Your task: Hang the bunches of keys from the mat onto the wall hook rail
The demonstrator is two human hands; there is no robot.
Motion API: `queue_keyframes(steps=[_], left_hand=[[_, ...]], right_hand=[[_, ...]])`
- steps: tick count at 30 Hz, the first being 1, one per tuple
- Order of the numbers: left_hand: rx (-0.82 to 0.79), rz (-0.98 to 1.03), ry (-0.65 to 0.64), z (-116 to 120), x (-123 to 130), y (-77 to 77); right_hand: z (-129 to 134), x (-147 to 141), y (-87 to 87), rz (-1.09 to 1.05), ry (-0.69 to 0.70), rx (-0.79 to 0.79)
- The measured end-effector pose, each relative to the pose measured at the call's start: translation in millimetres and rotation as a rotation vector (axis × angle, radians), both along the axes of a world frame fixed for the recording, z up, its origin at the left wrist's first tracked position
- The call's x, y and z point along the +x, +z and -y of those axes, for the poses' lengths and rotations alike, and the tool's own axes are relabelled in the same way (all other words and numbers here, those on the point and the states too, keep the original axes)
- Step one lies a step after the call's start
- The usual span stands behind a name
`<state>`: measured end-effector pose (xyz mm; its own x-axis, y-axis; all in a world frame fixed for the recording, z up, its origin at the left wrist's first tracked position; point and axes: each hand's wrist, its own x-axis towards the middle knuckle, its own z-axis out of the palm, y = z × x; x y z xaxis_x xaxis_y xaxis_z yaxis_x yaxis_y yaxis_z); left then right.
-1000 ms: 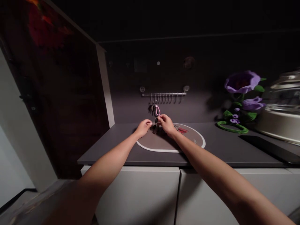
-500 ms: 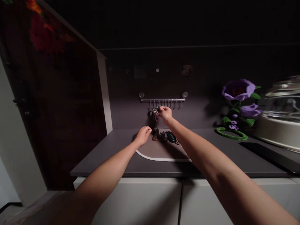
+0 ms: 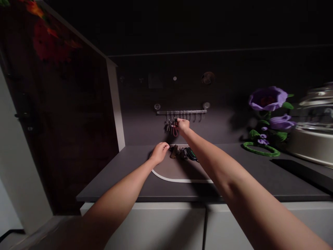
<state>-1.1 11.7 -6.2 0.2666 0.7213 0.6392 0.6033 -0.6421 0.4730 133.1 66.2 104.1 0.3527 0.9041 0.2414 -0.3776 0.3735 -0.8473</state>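
Observation:
My right hand (image 3: 183, 125) is raised at the hook rail (image 3: 182, 111) on the back wall. Its fingers pinch a bunch of keys, and a pink strap loop (image 3: 175, 131) dangles just below the fingertips. Beside them, silver keys (image 3: 168, 125) hang from the rail's left hooks. Lower down, my left hand (image 3: 160, 152) rests over the left part of a brown mat (image 3: 171, 173) with a white rim. Its fingers are curled together; what they hold, if anything, is hidden. Right of it lie a brown key fob (image 3: 174, 151) and a dark key case (image 3: 191, 153).
Purple artificial flowers (image 3: 269, 99) with a green ring base stand on the right of the dark countertop (image 3: 111, 173). Beyond them is a white appliance with a clear top (image 3: 312, 146). A dark door (image 3: 65, 139) is at the left, and white cabinets (image 3: 156, 222) lie below.
The pink strap loop now hangs more openly below my right hand, which stays at the rail. My left hand has barely moved. The view has shifted slightly.

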Motion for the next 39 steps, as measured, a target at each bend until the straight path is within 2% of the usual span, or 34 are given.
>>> queue_keyframes(steps=[10, 17, 24, 28, 32, 39], left_hand=[[-0.006, -0.004, 0.01, 0.2, 0.0, 0.3], [-0.004, 0.002, 0.02, 1.1, -0.3, 1.5], [-0.047, 0.049, -0.006, -0.4, -0.9, -0.4], [-0.109, 0.14, -0.008, -2.4, -1.8, -2.3], [-0.209, 0.235, 0.012, 1.5, -1.6, -1.1], [-0.432, 0.272, 0.067, 9.4, 4.1, 13.2]], right_hand=[[-2.8, -1.0, -2.7, 0.023, 0.017, -0.022], [-9.5, 5.9, -16.7, 0.124, -0.045, -0.008], [-11.6, 14.4, -21.8, 0.195, -0.029, 0.02], [-1.0, 20.1, -23.2, 0.232, 0.029, 0.002], [17.4, 27.0, -27.7, 0.304, 0.019, -0.077], [50.5, 45.6, -51.1, 0.605, 0.094, -0.049]])
